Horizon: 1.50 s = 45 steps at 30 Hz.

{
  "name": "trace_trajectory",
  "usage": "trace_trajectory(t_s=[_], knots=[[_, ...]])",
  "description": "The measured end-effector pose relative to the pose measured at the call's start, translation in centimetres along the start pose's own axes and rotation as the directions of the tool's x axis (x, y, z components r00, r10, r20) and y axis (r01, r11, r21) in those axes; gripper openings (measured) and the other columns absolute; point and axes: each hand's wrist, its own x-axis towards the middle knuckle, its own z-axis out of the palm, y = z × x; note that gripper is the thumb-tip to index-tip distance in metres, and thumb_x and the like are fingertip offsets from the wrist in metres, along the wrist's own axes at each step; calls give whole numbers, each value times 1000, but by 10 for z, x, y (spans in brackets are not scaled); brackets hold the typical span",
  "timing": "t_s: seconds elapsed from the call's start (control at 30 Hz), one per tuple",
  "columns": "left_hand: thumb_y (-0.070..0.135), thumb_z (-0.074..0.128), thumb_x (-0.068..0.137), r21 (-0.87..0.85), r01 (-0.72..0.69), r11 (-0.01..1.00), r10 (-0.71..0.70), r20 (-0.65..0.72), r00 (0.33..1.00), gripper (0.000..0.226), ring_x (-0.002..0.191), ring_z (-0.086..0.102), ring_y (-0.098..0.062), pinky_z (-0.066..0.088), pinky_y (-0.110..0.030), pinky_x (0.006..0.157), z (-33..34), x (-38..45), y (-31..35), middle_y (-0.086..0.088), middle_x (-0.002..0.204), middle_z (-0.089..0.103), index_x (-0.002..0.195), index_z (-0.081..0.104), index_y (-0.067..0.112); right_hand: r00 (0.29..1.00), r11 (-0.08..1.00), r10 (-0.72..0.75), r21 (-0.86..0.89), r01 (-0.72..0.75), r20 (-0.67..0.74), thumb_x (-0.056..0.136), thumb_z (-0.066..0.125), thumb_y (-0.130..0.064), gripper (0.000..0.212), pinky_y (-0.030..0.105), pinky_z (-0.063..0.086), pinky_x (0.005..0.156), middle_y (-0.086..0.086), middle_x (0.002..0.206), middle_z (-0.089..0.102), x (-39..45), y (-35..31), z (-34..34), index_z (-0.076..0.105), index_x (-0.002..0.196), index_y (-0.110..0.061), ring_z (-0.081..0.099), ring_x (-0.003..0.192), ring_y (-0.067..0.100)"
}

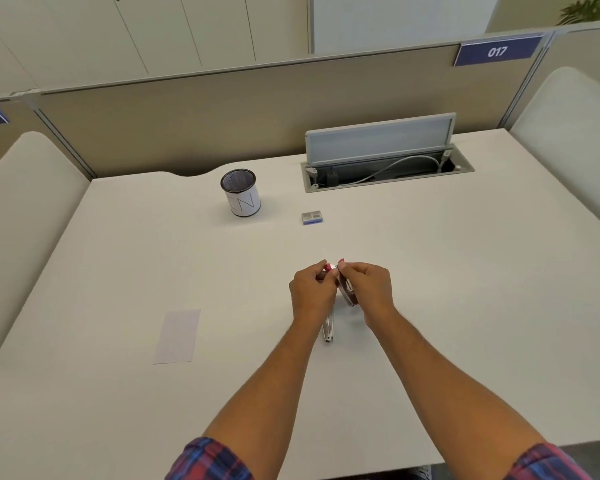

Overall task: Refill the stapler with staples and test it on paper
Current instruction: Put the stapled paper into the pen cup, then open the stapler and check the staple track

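Here, at a desk (430, 271) in cubicle 017, you hold the stapler (347, 292) just above the desktop near its middle, both hands closed around it. Your left hand (311, 292) curls its fingers around the near side, where a metal arm of the stapler (328, 329) hangs down from under the palm toward the desk. Your right hand (366, 289) pinches the far tip from the other side, thumb and forefinger meeting your left fingertips at the top. The stapler looks swung open, though your hands hide most of it and whether staples are inside cannot be told.

The box of staples (311, 217) sits well beyond your hands, apart from them, with a mesh pen cup (240, 192) farther left. A strip of paper (177, 337) lies flat to your left, untouched. Behind, a cable hatch (381, 157) stands with its lid up.

By the look of it, you are in the opening or loading step; testing is not yet done. The next move likely calls for keeping one hand on the open stapler while the other reaches to the box, then seating a strip squarely in the channel before closing.
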Motion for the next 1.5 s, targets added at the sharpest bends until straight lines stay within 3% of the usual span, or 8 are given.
trace_trajectory(t_s=[0.13, 0.37, 0.73, 0.87, 1.0, 1.23, 1.37, 1.5], knots=[[27, 66, 93, 87, -58, 995, 51, 79, 996, 18, 59, 55, -10, 45, -22, 61, 12, -14, -3, 6, 66, 67, 82, 72, 14, 997, 987, -35, -158, 23, -74, 90, 72, -30, 20, 34, 57, 70, -7, 72, 76, -6, 12, -17, 81, 75, -21, 72, 75, 17], [19, 60, 88, 214, -107, 971, 72, 164, 984, 33, 50, 36, -12, 33, -25, 51, 29, -25, -6, 7, 48, 46, 56, 50, 14, 986, 958, -55, -287, 8, -158, 91, 67, -32, 26, 29, 54, 64, -7, 66, 72, -13, 33, -34, 76, 71, -19, 68, 66, 14], [12, 64, 85, 214, -79, 974, 41, 177, 983, 49, 47, 25, -12, 21, -22, 47, 35, -27, -3, 8, 38, 32, 48, 34, 18, 980, 911, -88, -411, 7, -177, 92, 62, -30, 28, 38, 57, 68, -4, 64, 71, -11, 43, -38, 74, 72, -15, 68, 68, 21], [18, 64, 87, 209, -61, 976, 30, 147, 989, 33, 51, 34, -14, 31, -26, 52, 34, -23, -3, 4, 48, 47, 58, 52, 9, 973, 921, -111, -389, 25, -201, 90, 64, -29, 27, 35, 56, 67, -8, 60, 69, -11, 38, -34, 73, 68, -18, 66, 64, 16], [25, 65, 91, 159, -51, 986, 38, 81, 996, 22, 65, 63, -16, 49, -26, 61, 25, -19, 4, 2, 67, 71, 75, 74, 14, 967, 937, -135, -345, 53, -218, 89, 66, -29, 23, 29, 54, 69, -11, 64, 71, -10, 27, -23, 76, 71, -18, 68, 68, 10], [20, 65, 90, 87, -37, 996, 44, -84, 995, 17, 69, 62, -11, 47, -15, 64, -16, -7, 5, 4, 70, 71, 77, 74, 21, 985, 937, -143, -334, 103, -99, 88, 66, -31, 27, 29, 52, 65, -5, 61, 69, -10, 11, 23, 72, 67, -15, 64, 62, 15], [22, 66, 89, 99, 18, 995, -3, -147, 989, 21, 68, 61, -15, 56, -33, 72, -40, -1, -11, -5, 72, 73, 69, 66, 27, 990, 904, -141, -410, 122, -16, 85, 63, -32, 35, 37, 51, 59, 8, 56, 64, -14, 9, 49, 63, 61, -6, 54, 52, 21], [22, 63, 88, 123, 83, 989, -63, -160, 985, 25, 69, 67, -25, 56, -34, 67, -56, -1, -29, -6, 67, 72, 69, 72, 9, 990, 835, -125, -532, 143, 70, 79, 61, -26, 36, 32, 35, 49, 2, 45, 44, -21, 7, 67, 45, 51, -11, 33, 46, 16]])
